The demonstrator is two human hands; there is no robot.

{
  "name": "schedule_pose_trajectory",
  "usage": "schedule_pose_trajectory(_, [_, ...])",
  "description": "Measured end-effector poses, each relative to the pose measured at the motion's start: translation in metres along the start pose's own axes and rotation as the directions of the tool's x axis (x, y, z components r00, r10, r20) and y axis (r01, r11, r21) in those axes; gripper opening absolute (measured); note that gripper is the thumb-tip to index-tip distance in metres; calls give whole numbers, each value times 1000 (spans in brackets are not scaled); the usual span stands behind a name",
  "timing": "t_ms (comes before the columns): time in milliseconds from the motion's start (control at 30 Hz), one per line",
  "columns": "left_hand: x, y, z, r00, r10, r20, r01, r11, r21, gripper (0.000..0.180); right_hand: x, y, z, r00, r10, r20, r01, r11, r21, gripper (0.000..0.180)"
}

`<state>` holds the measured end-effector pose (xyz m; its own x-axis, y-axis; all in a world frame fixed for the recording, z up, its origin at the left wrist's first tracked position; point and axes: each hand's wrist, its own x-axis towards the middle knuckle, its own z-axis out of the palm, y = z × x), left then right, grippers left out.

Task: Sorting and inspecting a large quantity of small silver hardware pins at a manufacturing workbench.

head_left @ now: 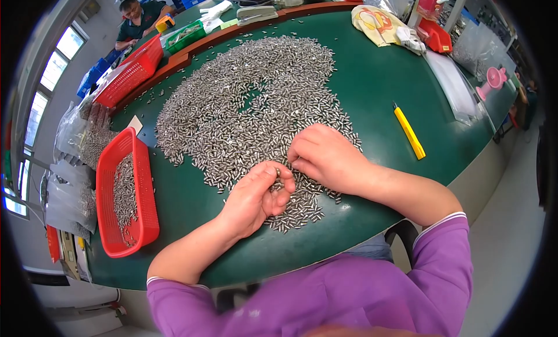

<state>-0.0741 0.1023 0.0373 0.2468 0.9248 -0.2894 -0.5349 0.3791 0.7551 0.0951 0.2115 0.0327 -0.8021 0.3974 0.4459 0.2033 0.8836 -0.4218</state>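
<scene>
A wide heap of small silvery metal pins (pixel 232 93) covers the middle of the green table. My left hand (pixel 250 200) is at the near edge of the heap, its palm partly turned up. Its thumb and forefinger pinch a small metal pin (pixel 278 172), and the other fingers curl below. Just to the right, my right hand (pixel 328 157) rests over the pins with its back up and its fingers bent down close to the left fingertips. Whatever its fingertips hold is hidden. Loose pins lie below and between both hands.
A red plastic basket (pixel 150 215) with some pins stands at the left, beside clear bags of pins (pixel 72 197). A yellow cutter knife (pixel 410 131) lies at the right. A wooden rim (pixel 232 32) borders the far side, where a person (pixel 142 20) sits beyond a red basket (pixel 131 75).
</scene>
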Motion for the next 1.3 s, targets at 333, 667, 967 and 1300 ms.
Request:
schedule_pose_trajectory(333, [1,0,2,1000,4,-26,-3,999,34,16,4,-8,-3,963,-195,-185,229,956,182,24])
schedule_pose_trajectory(667, [2,-2,-2,1000,6,-2,-6,1000,-19,15,-3,2,0,999,-13,-42,16,998,63,30])
schedule_pose_trajectory(967, [-1,0,-1,1000,5,-22,-6,1000,-18,18,0,-4,2,999,-30,28,31,999,-40,12])
schedule_pose_trajectory(1300, [0,-1,2,999,33,-29,-30,996,84,13,2,-10,-2,999,20,-31,-1,862,507,18])
